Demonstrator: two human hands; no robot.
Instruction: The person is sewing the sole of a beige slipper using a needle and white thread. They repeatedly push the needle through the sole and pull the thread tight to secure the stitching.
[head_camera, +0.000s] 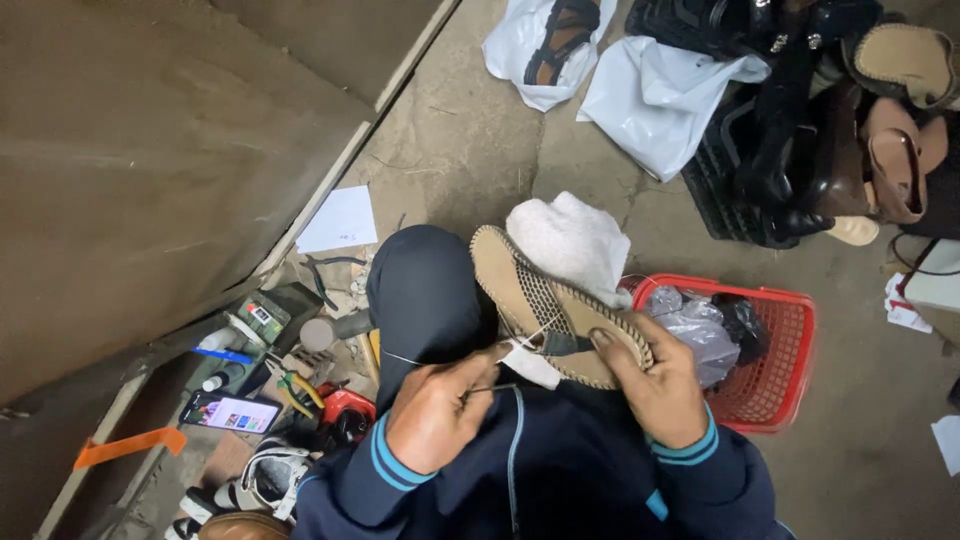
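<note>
In the head view, centre frame, the tan sandal (545, 310) rests on the person's knee. The right hand (655, 385) grips its edge; the left hand (435, 410) pinches a needle (490, 388), thread taut. Stitching looks under way; the next pull needs steady tension. A red basket (790, 340) sits just right.

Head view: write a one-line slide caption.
Left hand and right hand work thread through a tan sandal on the knee, beside a red basket.
</note>
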